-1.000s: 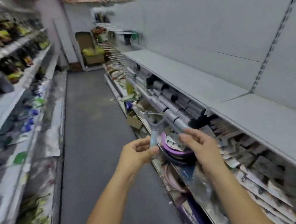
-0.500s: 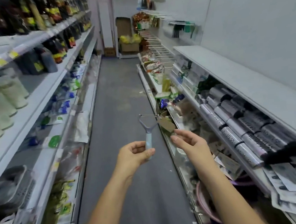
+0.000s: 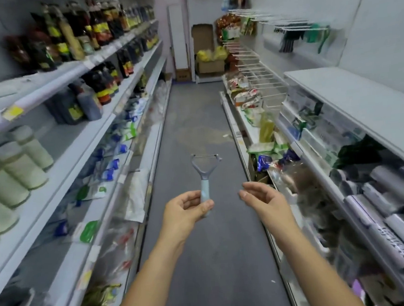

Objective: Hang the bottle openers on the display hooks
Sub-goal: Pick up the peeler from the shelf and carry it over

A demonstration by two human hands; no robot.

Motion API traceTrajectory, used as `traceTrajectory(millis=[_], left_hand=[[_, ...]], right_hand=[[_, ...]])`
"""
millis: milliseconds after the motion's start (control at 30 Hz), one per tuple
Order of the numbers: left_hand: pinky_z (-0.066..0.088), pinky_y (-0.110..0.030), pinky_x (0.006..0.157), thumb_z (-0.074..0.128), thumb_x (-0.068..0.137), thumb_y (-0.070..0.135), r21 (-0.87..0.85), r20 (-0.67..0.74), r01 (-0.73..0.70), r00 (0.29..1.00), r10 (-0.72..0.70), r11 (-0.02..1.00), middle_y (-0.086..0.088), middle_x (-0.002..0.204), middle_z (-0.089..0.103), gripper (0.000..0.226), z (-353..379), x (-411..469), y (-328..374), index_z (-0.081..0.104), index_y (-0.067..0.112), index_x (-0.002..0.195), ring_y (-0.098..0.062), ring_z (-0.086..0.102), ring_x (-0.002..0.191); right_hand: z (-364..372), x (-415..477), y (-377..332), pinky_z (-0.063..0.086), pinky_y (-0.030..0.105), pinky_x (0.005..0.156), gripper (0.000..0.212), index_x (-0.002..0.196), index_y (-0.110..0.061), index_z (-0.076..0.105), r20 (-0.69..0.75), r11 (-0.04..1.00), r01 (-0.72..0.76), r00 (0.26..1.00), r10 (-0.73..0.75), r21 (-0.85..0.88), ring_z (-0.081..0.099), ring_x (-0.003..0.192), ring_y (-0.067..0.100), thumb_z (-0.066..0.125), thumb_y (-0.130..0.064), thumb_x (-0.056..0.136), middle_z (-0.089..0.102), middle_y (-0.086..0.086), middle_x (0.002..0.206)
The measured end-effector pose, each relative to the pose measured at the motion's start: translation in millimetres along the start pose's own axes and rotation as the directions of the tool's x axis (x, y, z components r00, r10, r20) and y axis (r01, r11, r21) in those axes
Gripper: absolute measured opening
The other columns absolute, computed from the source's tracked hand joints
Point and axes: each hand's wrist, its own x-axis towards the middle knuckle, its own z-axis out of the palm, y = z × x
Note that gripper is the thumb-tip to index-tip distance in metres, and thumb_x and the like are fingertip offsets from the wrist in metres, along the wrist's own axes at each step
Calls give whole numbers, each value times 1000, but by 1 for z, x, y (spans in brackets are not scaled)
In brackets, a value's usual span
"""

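Loosening right hand [image 3: 264, 201] beside bottle opener [image 3: 204, 174]

Even, cool overhead light, no hard shadows; motion blur heavy at 9 and 3 o'clock edges; wide-angle bending; centre fairly sharp

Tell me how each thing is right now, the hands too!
left hand, gripping the bottle opener's handle.
bottle opener, upright, head up, not hung yet.
right hand, open, holding nothing.
display hooks, sticking out on the right side of the aisle, many bare.
bottles, standing upright on the left shelf.
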Motion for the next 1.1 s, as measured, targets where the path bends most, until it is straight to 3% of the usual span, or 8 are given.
traceTrajectory(millis=[167, 300, 433, 633, 800, 933, 1033, 1100], left_hand=[[59, -25, 72, 77, 79, -5, 10, -19, -51, 999, 51, 999, -1, 81, 76, 27, 19, 101, 28, 70, 12, 97, -14, 71, 75], [60, -24, 73, 77, 78, -5, -5, -30, -61, 998, 61, 998, -10, 90, 75, 31, 30, 191, 37, 69, 5, 106, -18, 71, 79], [61, -25, 73, 78, 77, -4, -12, -12, -52, 999, 52, 999, -5, 86, 75, 28, 34, 297, 38, 70, 10, 100, -15, 72, 77], [60, -23, 67, 79, 76, -4, -1, 65, -22, 998, 22, 1000, -12, 91, 72, 28, 49, 469, 58, 69, 9, 98, -12, 71, 72], [61, -25, 68, 79, 76, -3, 7, 122, -23, 992, 22, 1000, -12, 92, 73, 28, 88, 590, 88, 70, 11, 99, -16, 70, 76], [59, -22, 68, 80, 77, -1, 8, 170, -33, 985, 31, 999, -11, 93, 74, 27, 127, 684, 100, 72, 13, 98, -17, 70, 81], [59, -22, 67, 79, 77, -1, 8, 186, -49, 981, 47, 999, -6, 88, 76, 25, 159, 757, 105, 73, 14, 96, -13, 70, 77], [58, -20, 64, 76, 78, -4, 17, 201, -46, 979, 42, 999, -3, 82, 75, 25, 184, 805, 111, 73, 10, 99, -9, 69, 71]], right_hand=[[11, 110, -10, 56, 28, 86, 16, 99, -16, 73, 15, 1000, 14, 1000, -14, 8, 71, 95, 20, 75, -8, 86, 76, 12, 99], [25, 199, -3, 56, 25, 85, 16, 100, -15, 73, 32, 1000, 12, 999, -12, 8, 71, 97, 21, 75, -8, 86, 76, 12, 100], [43, 297, 7, 54, 21, 81, 19, 103, -13, 73, 17, 1000, -10, 1000, 10, 11, 70, 94, 16, 76, -7, 85, 76, 10, 101], [71, 455, 3, 54, 18, 79, 21, 104, -14, 72, -9, 999, -22, 1000, 22, -26, 70, 91, 12, 75, -5, 85, 76, 9, 98], [68, 569, -14, 53, 14, 75, 24, 108, -11, 72, -90, 1000, -12, 996, 10, -23, 70, 89, 9, 75, -6, 85, 76, 6, 96], [53, 664, -12, 54, 18, 77, 24, 108, -10, 72, -142, 1000, -1, 990, -2, -22, 70, 92, 16, 75, -4, 85, 76, 12, 101], [40, 738, -10, 57, 24, 84, 26, 110, -7, 71, -161, 1000, 5, 987, -7, -13, 70, 96, 20, 74, -2, 85, 75, 15, 102], [29, 786, -15, 57, 19, 81, 28, 112, -5, 70, -186, 1000, 13, 983, -15, -10, 71, 94, 17, 74, -1, 85, 75, 13, 101]])
